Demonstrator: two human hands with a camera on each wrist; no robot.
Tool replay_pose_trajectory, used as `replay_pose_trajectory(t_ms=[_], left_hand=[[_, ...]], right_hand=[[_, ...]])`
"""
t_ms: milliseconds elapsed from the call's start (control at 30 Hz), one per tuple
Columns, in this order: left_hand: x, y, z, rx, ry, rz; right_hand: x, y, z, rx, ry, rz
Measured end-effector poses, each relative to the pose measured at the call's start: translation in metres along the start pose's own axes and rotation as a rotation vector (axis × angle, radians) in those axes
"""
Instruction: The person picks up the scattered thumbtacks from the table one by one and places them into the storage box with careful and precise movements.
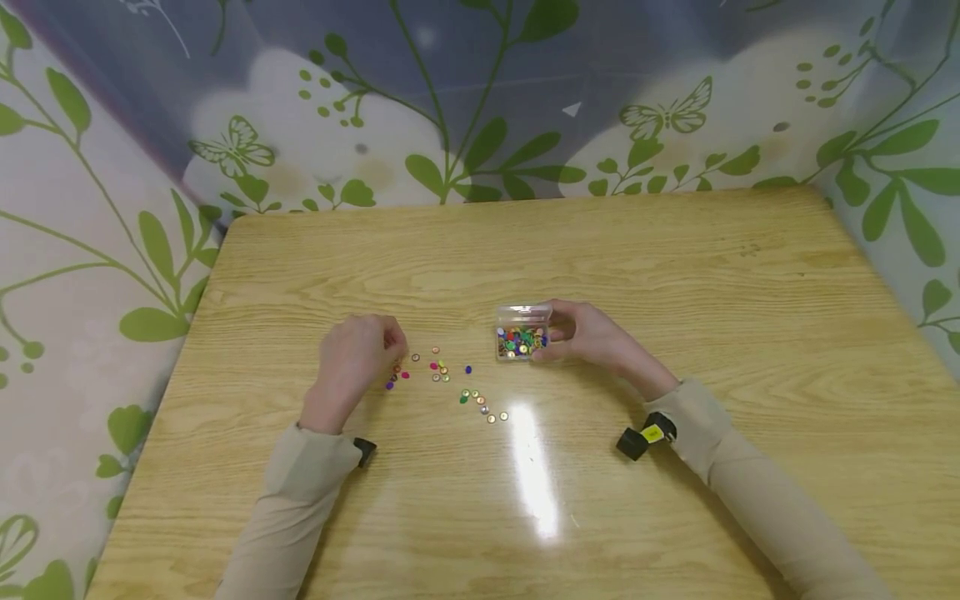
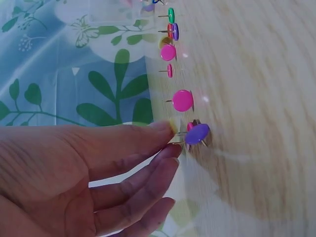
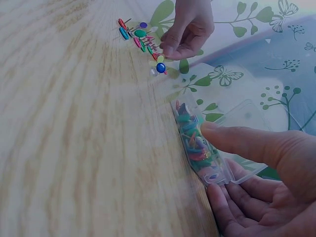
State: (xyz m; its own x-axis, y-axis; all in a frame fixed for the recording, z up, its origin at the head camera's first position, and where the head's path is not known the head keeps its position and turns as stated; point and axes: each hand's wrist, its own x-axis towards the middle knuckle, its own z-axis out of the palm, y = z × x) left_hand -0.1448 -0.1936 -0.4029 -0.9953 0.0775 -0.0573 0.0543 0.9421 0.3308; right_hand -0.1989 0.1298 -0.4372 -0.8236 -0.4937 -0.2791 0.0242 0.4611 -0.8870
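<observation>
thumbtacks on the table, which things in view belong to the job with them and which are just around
Likely in the job:
loose thumbtacks, by the left grip
clear open box, held in the right grip
tacks inside it
table, as work surface

Just around:
leaf-print backdrop
wrist camera

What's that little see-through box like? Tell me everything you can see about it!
The box is small, clear and shiny, and looks like plastic. Its clear lid stands open at the far side. Lots of colourful tacks are piled inside, including red, green and blue ones. It seems to rest on the wooden-looking table, to the right of some scattered tacks. The person's right hand holds it from its right side.
</observation>
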Motion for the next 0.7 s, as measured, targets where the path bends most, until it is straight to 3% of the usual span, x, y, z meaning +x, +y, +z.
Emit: replay_pose_trajectory(t_ms=[200, 400, 700], left_hand=[[0.002, 0.006, 0.0, -0.016, 0.079, 0.001], [0.005, 0.024, -0.002, -0.046, 0.133, 0.041], [0.01, 0.049, 0.002, -0.061, 0.08, 0.072]], right_hand=[[0.0, 0.0, 0.0, -0.001, 0.003, 0.007], [0.0, 0.001, 0.0, 0.0, 0.0, 0.003], [0.0, 0.001, 0.0, 0.009, -0.003, -0.005]])
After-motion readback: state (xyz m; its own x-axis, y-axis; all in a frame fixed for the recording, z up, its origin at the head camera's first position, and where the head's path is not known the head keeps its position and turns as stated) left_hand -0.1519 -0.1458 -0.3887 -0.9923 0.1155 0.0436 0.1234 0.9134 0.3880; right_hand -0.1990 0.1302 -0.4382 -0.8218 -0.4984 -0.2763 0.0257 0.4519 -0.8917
